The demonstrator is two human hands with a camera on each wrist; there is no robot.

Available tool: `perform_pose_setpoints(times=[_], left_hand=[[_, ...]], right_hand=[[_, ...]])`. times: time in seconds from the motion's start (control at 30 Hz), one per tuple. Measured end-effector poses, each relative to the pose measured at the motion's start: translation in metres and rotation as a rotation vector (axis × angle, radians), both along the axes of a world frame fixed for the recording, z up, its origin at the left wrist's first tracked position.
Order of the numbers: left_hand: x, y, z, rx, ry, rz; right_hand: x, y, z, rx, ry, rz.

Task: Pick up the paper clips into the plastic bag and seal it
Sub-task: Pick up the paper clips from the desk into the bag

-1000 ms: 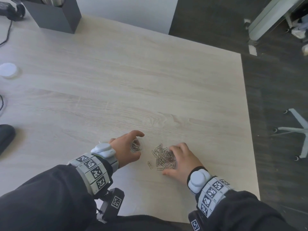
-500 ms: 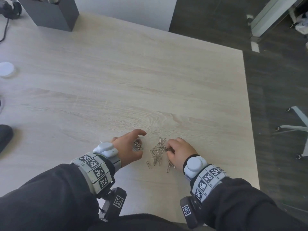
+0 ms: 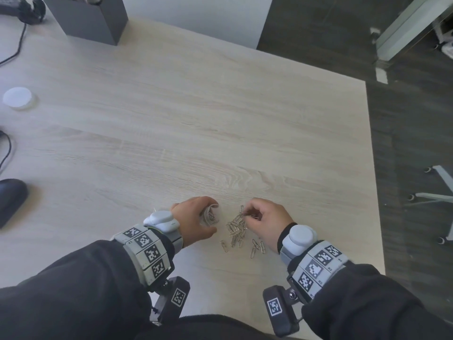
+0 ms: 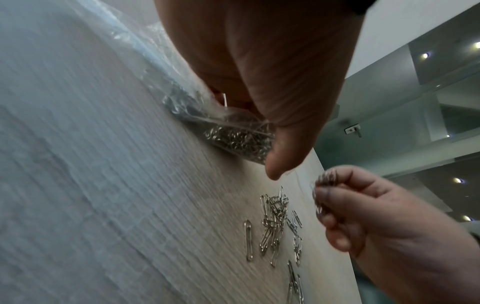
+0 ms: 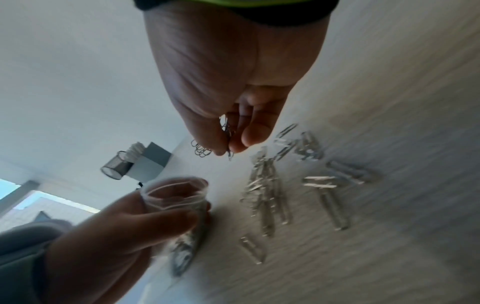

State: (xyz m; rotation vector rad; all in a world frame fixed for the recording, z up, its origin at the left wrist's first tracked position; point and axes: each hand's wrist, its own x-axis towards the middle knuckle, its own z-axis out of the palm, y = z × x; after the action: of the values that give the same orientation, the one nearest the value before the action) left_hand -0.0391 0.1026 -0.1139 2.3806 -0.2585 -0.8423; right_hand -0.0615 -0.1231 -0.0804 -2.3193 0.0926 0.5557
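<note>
A loose heap of silver paper clips (image 3: pixel 237 229) (image 4: pixel 275 222) (image 5: pixel 270 185) lies on the wooden table (image 3: pixel 196 119) near its front edge. My left hand (image 3: pixel 193 220) (image 5: pixel 124 224) holds a small clear plastic bag (image 3: pixel 211 214) (image 4: pixel 233 135) (image 5: pixel 176 191) with its mouth held open toward the right; clips lie inside it. My right hand (image 3: pixel 264 218) (image 4: pixel 335 205) (image 5: pixel 226 135) pinches a bunch of clips just above the heap, to the right of the bag's mouth.
A dark box (image 3: pixel 90 18) stands at the table's far left corner. A white round lid (image 3: pixel 17 98), cables (image 3: pixel 7 148) and a dark object (image 3: pixel 11 200) lie at the left edge. The table's right edge (image 3: pixel 372 168) drops to a dark floor with a chair base (image 3: pixel 438 190).
My right hand has curled its fingers on the heap, gathered a bunch of clips and lifted them toward the bag. The left hand has kept the bag in place.
</note>
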Motion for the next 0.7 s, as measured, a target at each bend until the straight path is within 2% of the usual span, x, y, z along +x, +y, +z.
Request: perform_pose_setpoints(times=[0.17, 0.33, 0.5, 0.7], left_hand=[[-0.003, -0.001, 0.004, -0.044, -0.010, 0.032], [-0.004, 0.003, 0.009, -0.075, 0.009, 0.063], [-0.006, 0.010, 0.011, -0.095, -0.009, 0.073], [-0.006, 0.016, 0.018, -0.117, 0.010, 0.125]], right_hand=[[0.010, 0.043, 0.011, 0.046, -0.052, 0.129], [0.010, 0.063, 0.014, 0.070, -0.026, 0.215], [0.003, 0.053, 0.014, 0.094, -0.078, 0.107], [-0.004, 0.057, 0.023, -0.048, 0.132, 0.266]])
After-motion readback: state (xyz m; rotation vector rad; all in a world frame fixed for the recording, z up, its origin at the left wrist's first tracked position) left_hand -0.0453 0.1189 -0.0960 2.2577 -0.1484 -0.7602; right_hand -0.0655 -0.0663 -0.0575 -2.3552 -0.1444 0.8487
